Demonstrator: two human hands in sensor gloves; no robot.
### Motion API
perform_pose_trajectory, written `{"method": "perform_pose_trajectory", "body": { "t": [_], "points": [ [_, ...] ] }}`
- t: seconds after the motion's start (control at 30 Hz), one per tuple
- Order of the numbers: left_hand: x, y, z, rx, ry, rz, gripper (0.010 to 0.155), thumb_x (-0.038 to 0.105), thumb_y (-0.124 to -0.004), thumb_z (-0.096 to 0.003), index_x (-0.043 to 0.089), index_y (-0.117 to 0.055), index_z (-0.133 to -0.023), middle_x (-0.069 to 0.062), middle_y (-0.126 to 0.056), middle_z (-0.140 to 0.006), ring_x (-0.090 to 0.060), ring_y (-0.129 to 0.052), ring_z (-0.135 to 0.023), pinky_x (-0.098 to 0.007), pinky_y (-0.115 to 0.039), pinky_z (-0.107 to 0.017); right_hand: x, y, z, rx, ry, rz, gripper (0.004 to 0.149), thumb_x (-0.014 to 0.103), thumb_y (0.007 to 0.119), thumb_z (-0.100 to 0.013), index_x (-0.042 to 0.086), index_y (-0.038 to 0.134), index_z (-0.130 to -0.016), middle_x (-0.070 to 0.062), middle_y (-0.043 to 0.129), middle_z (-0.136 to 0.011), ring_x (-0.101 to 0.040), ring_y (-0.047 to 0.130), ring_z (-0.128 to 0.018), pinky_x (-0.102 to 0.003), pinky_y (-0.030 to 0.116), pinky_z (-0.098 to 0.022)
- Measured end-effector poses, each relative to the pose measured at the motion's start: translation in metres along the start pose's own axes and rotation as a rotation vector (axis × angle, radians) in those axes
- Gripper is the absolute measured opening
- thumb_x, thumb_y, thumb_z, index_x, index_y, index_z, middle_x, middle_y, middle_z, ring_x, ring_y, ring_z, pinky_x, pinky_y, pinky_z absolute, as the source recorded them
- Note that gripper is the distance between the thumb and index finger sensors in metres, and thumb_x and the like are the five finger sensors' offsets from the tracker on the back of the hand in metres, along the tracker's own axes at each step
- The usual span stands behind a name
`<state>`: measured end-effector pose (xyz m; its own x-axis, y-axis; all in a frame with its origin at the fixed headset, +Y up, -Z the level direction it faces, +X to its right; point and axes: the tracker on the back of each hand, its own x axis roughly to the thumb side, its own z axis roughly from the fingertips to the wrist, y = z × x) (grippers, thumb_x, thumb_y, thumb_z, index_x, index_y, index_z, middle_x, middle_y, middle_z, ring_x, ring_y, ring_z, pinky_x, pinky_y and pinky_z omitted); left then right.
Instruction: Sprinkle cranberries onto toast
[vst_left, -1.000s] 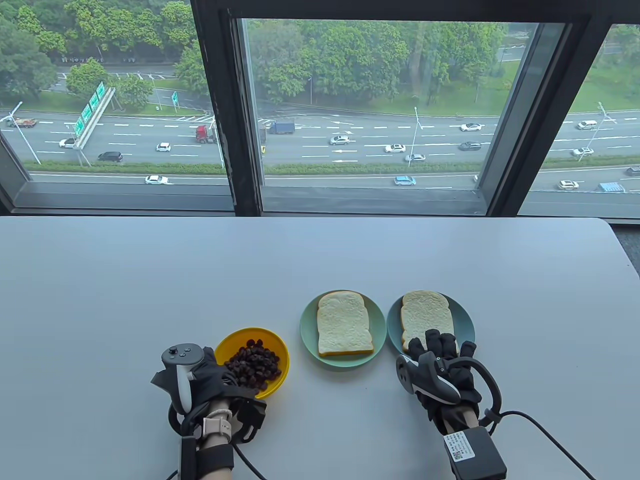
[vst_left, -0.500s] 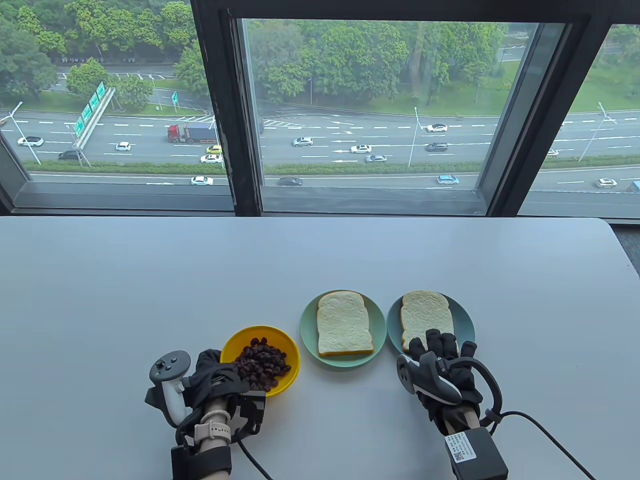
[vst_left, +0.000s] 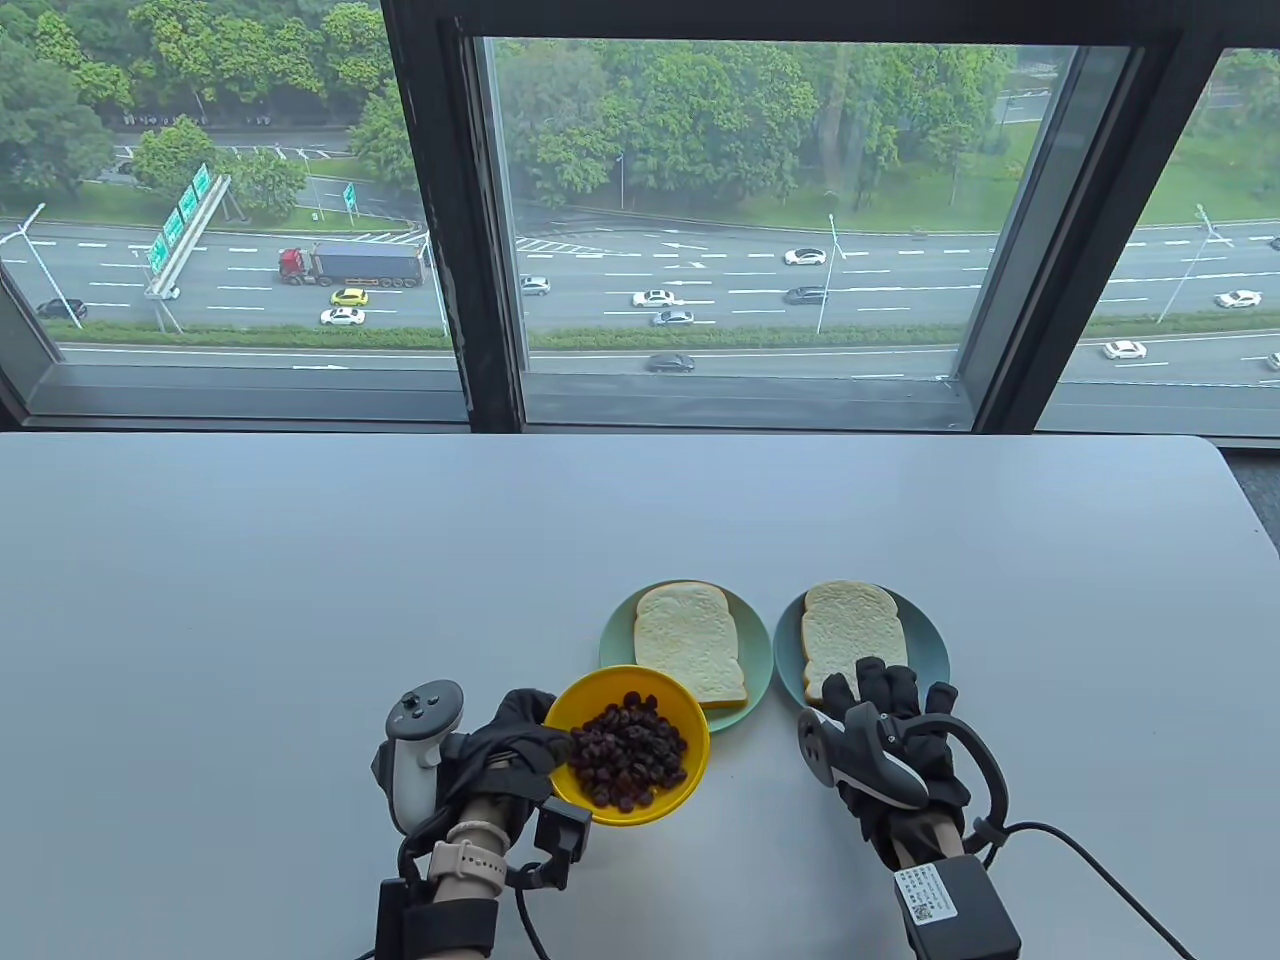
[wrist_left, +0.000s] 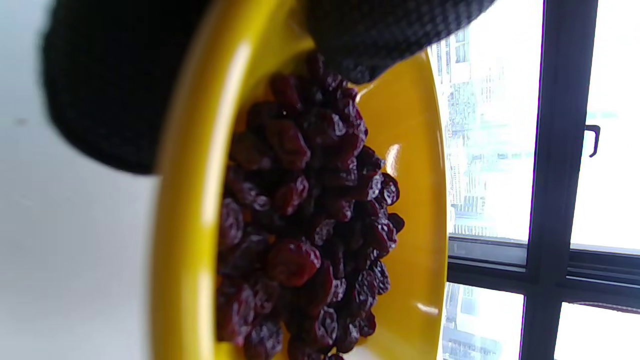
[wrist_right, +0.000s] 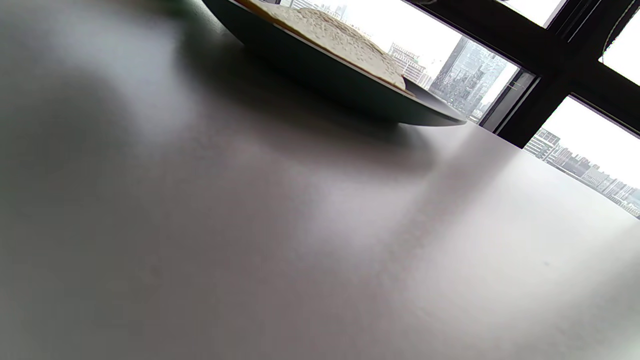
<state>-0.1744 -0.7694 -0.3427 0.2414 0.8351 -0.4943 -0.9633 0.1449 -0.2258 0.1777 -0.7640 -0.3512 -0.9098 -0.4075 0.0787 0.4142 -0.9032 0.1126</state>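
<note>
Table view: the white table (vst_left: 300, 600) is smooth and matte. Two flat, porous toast slices (vst_left: 690, 643) lie on round teal plates (vst_left: 618, 640). The glossy yellow bowl (vst_left: 690, 715) of wrinkled cranberries (vst_left: 628, 765) is gripped at its rim by the left hand (vst_left: 510, 750), overlapping the middle plate. The bowl should be tilted gently so spills are avoided. The right hand (vst_left: 890, 740) rests, fingers extended, on the right plate's edge.

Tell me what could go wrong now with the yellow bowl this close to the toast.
The left hand grips the yellow bowl by one rim only, so it may tip and dump the cranberries in a heap. Its far edge overlaps the middle plate and could knock it. The right hand's fingers lie over the right toast.
</note>
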Motion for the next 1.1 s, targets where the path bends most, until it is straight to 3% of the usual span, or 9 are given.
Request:
{"method": "perform_pose_trajectory", "body": {
  "t": [0.13, 0.33, 0.57, 0.67, 0.73, 0.9, 0.97, 1.1],
  "points": [
    [0.006, -0.015, -0.003, -0.084, 0.0, -0.078, 0.051, 0.02, -0.079, -0.0435, 0.025, -0.062, -0.092, -0.015, -0.075, -0.075, -0.038, -0.082, -0.049, -0.044, -0.095, -0.021, -0.001, -0.002, -0.001, -0.003, 0.0, -0.018, 0.077, 0.063, 0.047, -0.04, 0.031, 0.01, -0.099, -0.015, 0.014, -0.105, -0.039, 0.031, -0.1, -0.066, 0.043, -0.068],
    [0.006, -0.025, -0.004, -0.125, 0.011, -0.109, 0.052, 0.02, -0.079, -0.0437, 0.024, -0.061, -0.092, -0.015, -0.074, -0.075, -0.038, -0.082, -0.049, -0.044, -0.095, -0.02, -0.004, -0.011, -0.003, -0.006, 0.006, -0.106, 0.077, 0.064, 0.047, -0.04, 0.032, 0.009, -0.1, -0.014, 0.015, -0.105, -0.038, 0.033, -0.101, -0.065, 0.044, -0.068],
    [0.006, -0.026, -0.005, -0.123, 0.017, -0.119, 0.052, 0.02, -0.078, -0.0439, 0.024, -0.061, -0.092, -0.015, -0.074, -0.075, -0.038, -0.081, -0.049, -0.044, -0.095, -0.021, 0.001, -0.043, 0.0, -0.087, -0.059, -0.313, 0.078, 0.066, 0.048, -0.04, 0.031, 0.012, -0.101, -0.014, 0.021, -0.106, -0.035, 0.043, -0.1, -0.056, 0.056, -0.069],
    [0.005, -0.027, -0.005, -0.128, 0.02, -0.104, 0.052, 0.021, -0.078, -0.044, 0.024, -0.06, -0.093, -0.015, -0.073, -0.075, -0.038, -0.081, -0.049, -0.043, -0.095, -0.021, 0.018, -0.068, 0.006, -0.178, -0.15, -0.366, 0.079, 0.066, 0.053, -0.04, 0.031, 0.019, -0.102, -0.011, 0.03, -0.106, -0.031, 0.053, -0.099, -0.048, 0.064, -0.069],
    [0.005, -0.029, -0.005, -0.126, 0.024, -0.101, 0.052, 0.021, -0.078, -0.044, 0.024, -0.06, -0.093, -0.016, -0.073, -0.075, -0.038, -0.081, -0.049, -0.043, -0.095, -0.02, 0.033, -0.083, 0.013, -0.237, -0.236, -0.382, 0.076, 0.064, 0.057, -0.039, 0.03, 0.031, -0.102, -0.007, 0.045, -0.105, -0.025, 0.069, -0.094, -0.04, 0.072, -0.066],
    [0.009, -0.034, -0.003, -0.122, 0.009, -0.111, 0.052, 0.021, -0.078, -0.0439, 0.024, -0.06, -0.093, -0.016, -0.073, -0.075, -0.038, -0.081, -0.049, -0.043, -0.095, -0.02, 0.086, -0.109, 0.032, -0.205, -0.453, -0.396, 0.076, 0.06, 0.066, -0.038, 0.032, 0.035, -0.101, -0.006, 0.047, -0.104, -0.02, 0.075, -0.091, -0.03, 0.083, -0.059],
    [0.01, -0.036, -0.001, -0.121, 0.0, -0.097, 0.052, 0.02, -0.078, -0.0437, 0.024, -0.06, -0.092, -0.016, -0.073, -0.075, -0.038, -0.081, -0.048, -0.043, -0.095, -0.02, 0.101, -0.111, 0.035, -0.163, -0.483, -0.362, 0.078, 0.059, 0.069, -0.036, 0.031, 0.036, -0.101, -0.007, 0.047, -0.105, -0.021, 0.076, -0.091, -0.032, 0.087, -0.056],
    [0.011, -0.036, 0.003, -0.093, -0.011, 0.003, 0.053, 0.019, -0.079, -0.0429, 0.024, -0.06, -0.092, -0.017, -0.072, -0.074, -0.04, -0.08, -0.047, -0.045, -0.095, -0.019, 0.119, -0.105, 0.035, -0.06, -0.504, -0.304, 0.082, 0.058, 0.07, -0.035, 0.03, 0.032, -0.102, -0.008, 0.035, -0.106, -0.028, 0.058, -0.099, -0.044, 0.074, -0.065]
  ]
}}
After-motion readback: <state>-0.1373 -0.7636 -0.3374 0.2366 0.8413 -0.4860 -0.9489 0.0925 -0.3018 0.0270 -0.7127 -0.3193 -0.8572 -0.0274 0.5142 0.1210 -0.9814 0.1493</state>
